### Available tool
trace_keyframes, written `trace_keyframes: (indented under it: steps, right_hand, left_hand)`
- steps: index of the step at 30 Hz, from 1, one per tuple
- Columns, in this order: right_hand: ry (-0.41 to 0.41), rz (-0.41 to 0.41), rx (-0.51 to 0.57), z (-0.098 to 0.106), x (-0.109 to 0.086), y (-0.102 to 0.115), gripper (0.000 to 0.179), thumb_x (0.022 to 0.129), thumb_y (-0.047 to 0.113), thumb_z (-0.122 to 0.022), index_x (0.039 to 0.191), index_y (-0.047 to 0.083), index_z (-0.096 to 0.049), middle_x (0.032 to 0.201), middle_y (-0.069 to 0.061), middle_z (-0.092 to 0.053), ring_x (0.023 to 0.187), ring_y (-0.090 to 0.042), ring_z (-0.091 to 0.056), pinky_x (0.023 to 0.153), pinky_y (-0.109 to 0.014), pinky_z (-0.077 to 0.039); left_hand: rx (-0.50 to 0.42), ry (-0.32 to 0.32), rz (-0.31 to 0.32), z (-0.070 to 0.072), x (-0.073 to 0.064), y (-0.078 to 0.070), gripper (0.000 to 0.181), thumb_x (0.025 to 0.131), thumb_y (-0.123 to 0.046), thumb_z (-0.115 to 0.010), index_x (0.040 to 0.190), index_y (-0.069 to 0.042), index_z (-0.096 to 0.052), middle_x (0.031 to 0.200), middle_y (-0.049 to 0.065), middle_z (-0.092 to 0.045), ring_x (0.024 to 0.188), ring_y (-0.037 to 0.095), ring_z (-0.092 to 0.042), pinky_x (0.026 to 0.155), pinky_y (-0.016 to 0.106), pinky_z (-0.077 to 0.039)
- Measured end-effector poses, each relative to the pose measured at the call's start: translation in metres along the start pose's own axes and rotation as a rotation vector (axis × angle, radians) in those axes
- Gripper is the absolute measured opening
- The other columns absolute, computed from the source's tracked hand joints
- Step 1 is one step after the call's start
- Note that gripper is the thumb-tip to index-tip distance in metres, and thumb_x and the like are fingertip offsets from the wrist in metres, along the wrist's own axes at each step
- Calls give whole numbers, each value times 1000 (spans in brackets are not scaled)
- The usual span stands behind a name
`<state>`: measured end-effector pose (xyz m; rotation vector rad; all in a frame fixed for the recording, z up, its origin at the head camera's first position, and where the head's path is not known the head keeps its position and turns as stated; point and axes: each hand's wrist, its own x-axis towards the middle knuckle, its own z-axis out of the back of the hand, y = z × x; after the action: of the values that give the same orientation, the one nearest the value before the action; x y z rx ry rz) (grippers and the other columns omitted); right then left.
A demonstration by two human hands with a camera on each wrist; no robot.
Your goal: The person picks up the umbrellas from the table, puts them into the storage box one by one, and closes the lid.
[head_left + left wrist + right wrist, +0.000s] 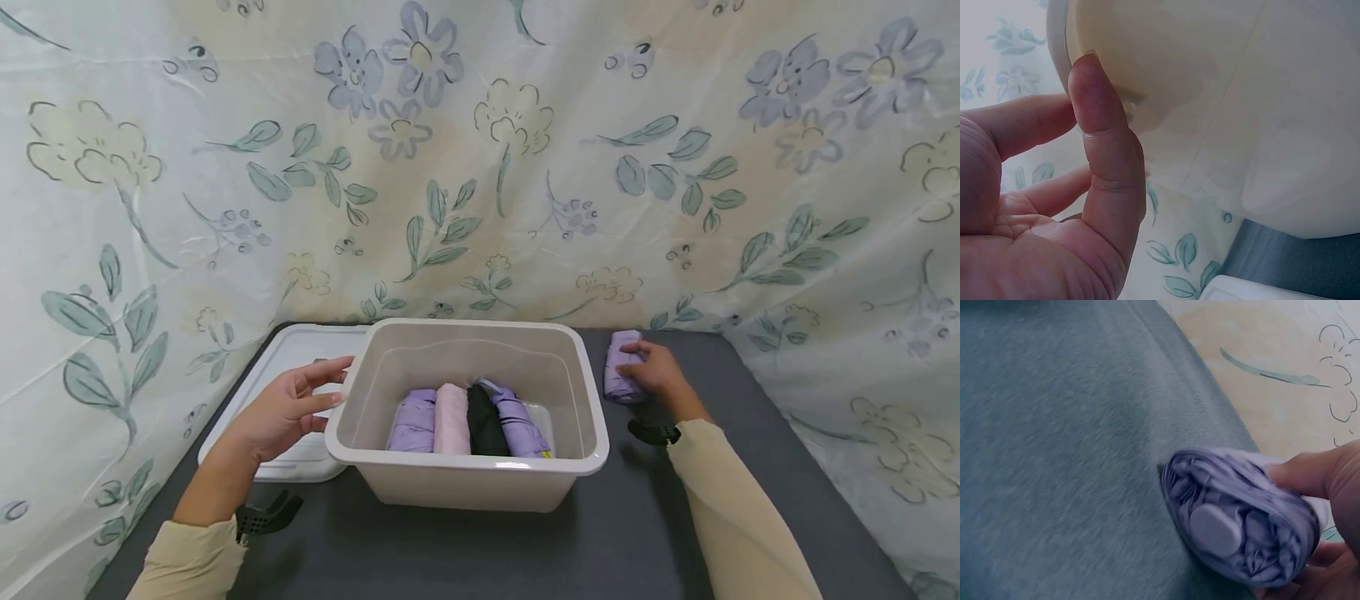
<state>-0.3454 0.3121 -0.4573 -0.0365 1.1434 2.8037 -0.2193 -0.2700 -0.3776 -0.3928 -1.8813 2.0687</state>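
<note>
My right hand (662,375) grips a folded lavender umbrella (619,379) on the dark tabletop, right of a beige plastic bin (465,485). The right wrist view shows its bunched fabric end with a pale oval knob (1215,530), thumb on top and fingers beneath. Inside the bin, side by side, lie a lavender folded bundle (414,423), a pink one (452,421), a black one (486,423) and a lavender folded umbrella (517,423) with a strap. With loosely extended fingers, my left hand (281,410) touches the bin's left rim.
A white lid (288,467) lies flat on the table, partly behind the bin at left. The dark grey tabletop (450,558) stretches beneath everything. Floral fabric (480,200) hangs along the back and both sides of the table.
</note>
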Motion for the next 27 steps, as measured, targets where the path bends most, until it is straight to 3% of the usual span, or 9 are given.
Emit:
trace_keyframes:
  steps: [3, 5, 8, 11, 14, 17, 23, 27]
  right_hand:
    - [-10, 8, 48, 1, -4, -4, 49, 95, 15, -70, 139, -1, -57, 152, -36, -40, 125, -44, -45, 105, -56, -43]
    - [-14, 20, 82, 2, -8, -7, 49, 95, 15, -70, 140, -1, -57, 150, -36, -42, 124, -44, -47, 100, -52, -48]
    - [-24, 37, 156, 1, -14, -13, 50, 96, 15, -70, 142, 1, -56, 144, -36, -49, 117, -40, -55, 87, -39, -55]
    - [-36, 52, 239, -1, -22, -17, 54, 97, 15, -71, 145, 1, -53, 141, -35, -51, 111, -35, -58, 75, -25, -54]
    - [-38, 40, 330, -1, -33, -15, 57, 98, 18, -71, 149, 3, -50, 149, -32, -46, 113, -29, -56, 74, -19, -53]
    - [-2, 24, 456, 2, -44, -9, 59, 98, 22, -71, 151, 8, -48, 147, -27, -47, 108, -21, -58, 76, -20, -55]
    - [136, -13, 815, 13, -63, 1, 49, 97, 16, -72, 143, 28, -58, 120, 1, -57, 94, -12, -66, 79, -29, -61]
    - [180, -32, 902, 18, -71, 10, 49, 97, 15, -72, 141, 35, -60, 124, 2, -50, 96, -14, -66, 81, -30, -61]
  left_hand:
    - [6, -2, -2, 0, 1, 0, 63, 103, -9, -60, 158, 0, -32, 130, -1, -55, 111, 11, -66, 84, 39, -63]
    - [6, 2, -2, 0, 1, -1, 63, 103, -9, -60, 158, 0, -32, 130, 0, -54, 111, 12, -66, 84, 39, -63]
    - [9, -3, 0, -1, 1, -2, 63, 103, -10, -60, 159, -1, -32, 132, 0, -54, 112, 12, -66, 85, 40, -63]
    - [12, -6, 3, -1, 0, -3, 63, 103, -10, -60, 159, -2, -32, 132, -1, -54, 112, 13, -67, 85, 41, -63]
    - [8, -3, 2, -1, -2, -4, 63, 103, -10, -59, 159, -2, -32, 132, 0, -54, 112, 13, -67, 85, 41, -62]
    - [6, -1, -2, -1, -2, -4, 62, 103, -9, -59, 159, -1, -31, 131, 0, -55, 111, 13, -67, 85, 41, -63]
    - [14, -5, -1, -1, -2, -5, 63, 103, -10, -60, 159, -1, -32, 131, 0, -55, 112, 13, -67, 85, 41, -63]
    - [18, -9, 8, 0, -2, -5, 63, 103, -11, -60, 159, -2, -33, 131, -1, -55, 112, 13, -67, 85, 41, -63]
